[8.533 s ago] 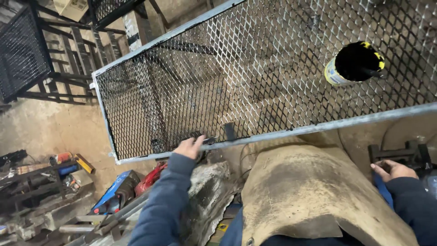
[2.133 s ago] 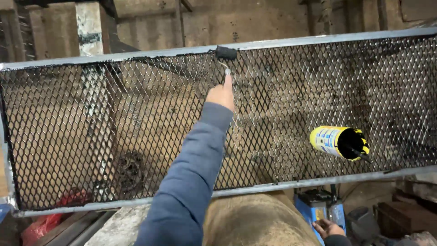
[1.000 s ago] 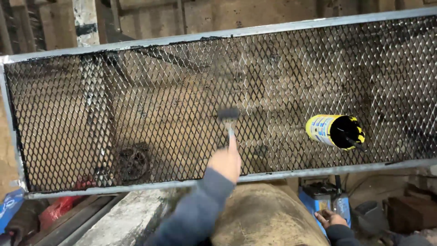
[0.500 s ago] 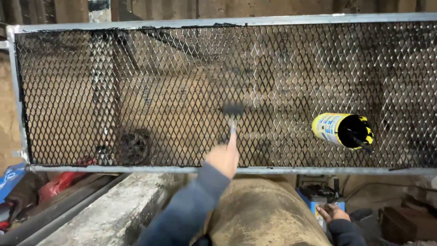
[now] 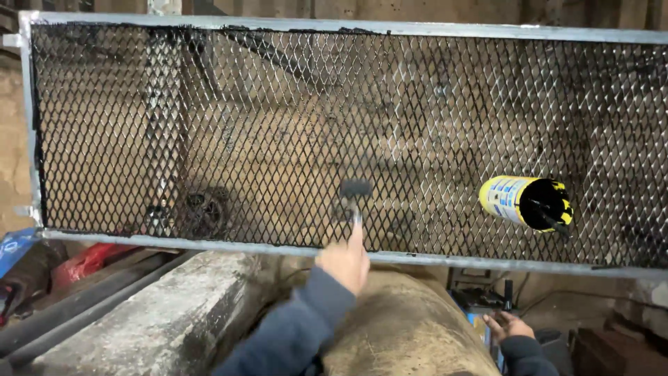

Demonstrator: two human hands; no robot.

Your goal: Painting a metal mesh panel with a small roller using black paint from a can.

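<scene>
A long panel of expanded metal mesh (image 5: 209, 125) in a grey steel frame (image 5: 174, 241) lies across in front of me, partly coated in black paint. My left hand (image 5: 344, 261) grips the handle of a small paintbrush whose black head (image 5: 355, 189) presses on the mesh just above the near rail. A yellow and blue paint can (image 5: 525, 202) lies on its side on the mesh at the right, its black open end facing right. My right hand (image 5: 511, 326) is low at the right, fingers apart, resting by a blue object.
A tan leather apron (image 5: 410, 334) covers my lap below the panel. A grey concrete beam (image 5: 160, 313) runs at the lower left beside dark metal bars, with red (image 5: 87, 261) and blue (image 5: 14, 247) items further left. A small wheel (image 5: 202, 212) shows through the mesh.
My left hand has brought the brush down from the top rail to the lower mesh near the near rail. The view has tilted, and the can has stayed put.
</scene>
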